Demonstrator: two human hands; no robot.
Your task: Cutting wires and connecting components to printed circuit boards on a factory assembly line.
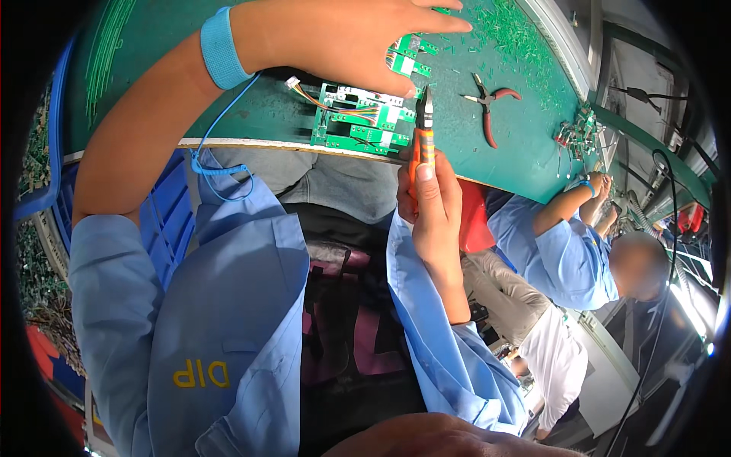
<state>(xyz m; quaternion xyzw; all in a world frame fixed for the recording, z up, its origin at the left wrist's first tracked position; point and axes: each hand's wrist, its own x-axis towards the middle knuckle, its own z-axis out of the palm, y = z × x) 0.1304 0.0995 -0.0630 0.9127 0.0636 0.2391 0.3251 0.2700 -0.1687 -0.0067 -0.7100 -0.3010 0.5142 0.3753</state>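
My left hand (pixel 358 42), with a blue wrist strap (pixel 223 49), reaches across the green circuit boards (pixel 365 114). Its thumb and fingers are spread apart over the boards; the far fingers are cut off by the picture's top edge. Colored wires run from one board to a white connector (pixel 292 82). Closed around orange-handled cutters (pixel 423 148) is my right hand (pixel 438 199), just right of the boards. The cutters' dark jaws point away from me, beside the boards' right edge and near my left thumb.
Red-handled pliers (pixel 487 110) lie on the green bench top (pixel 457 129). Green clippings (pixel 514 38) are scattered at the far right. A coiled blue cord (pixel 221 169) hangs over the near edge. To the right, a co-worker (pixel 567 244) sits by a pile of boards (pixel 582 135).
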